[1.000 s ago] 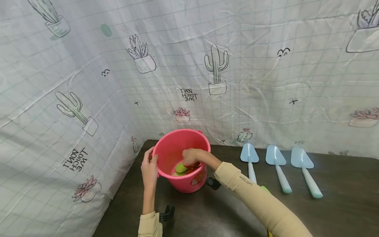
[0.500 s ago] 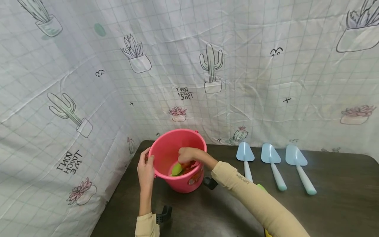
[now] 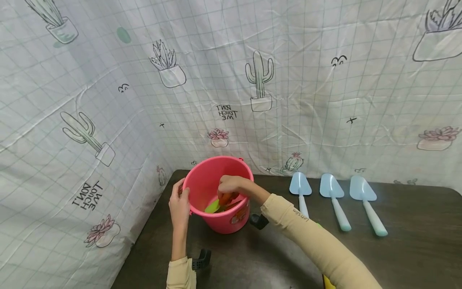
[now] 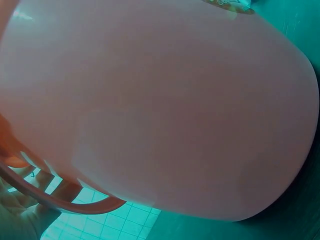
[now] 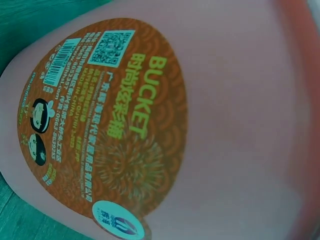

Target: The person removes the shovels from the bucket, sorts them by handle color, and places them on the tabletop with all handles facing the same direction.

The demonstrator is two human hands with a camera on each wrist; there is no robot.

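Note:
A pink bucket [image 3: 225,224] stands on the dark table, its mouth facing up toward the head camera. My left hand [image 3: 179,204] holds the rim at the left side, thumb over the edge. In the left wrist view its fingers [image 4: 62,192] show behind the bucket's curved handle [image 4: 95,206]. My right hand [image 3: 231,185] reaches down inside the bucket with curled fingers. They grip an orange piece [image 3: 225,198], whose lower end is hidden; a bright green piece [image 3: 213,206] lies right beside it. The right wrist view shows only the bucket's outer wall with its printed label [image 5: 110,115].
Three light blue trowels [image 3: 300,184] [image 3: 332,186] [image 3: 362,189] with pale handles lie in a row to the right. A yellow object [image 3: 328,283] is partly covered by the right sleeve. A patterned cloth [image 3: 216,80] hangs behind and left of the table.
Inside the bucket the right hand has shifted slightly, and more of the orange piece shows under its fingers. The green piece has turned and moved lower left. The left hand keeps its hold.

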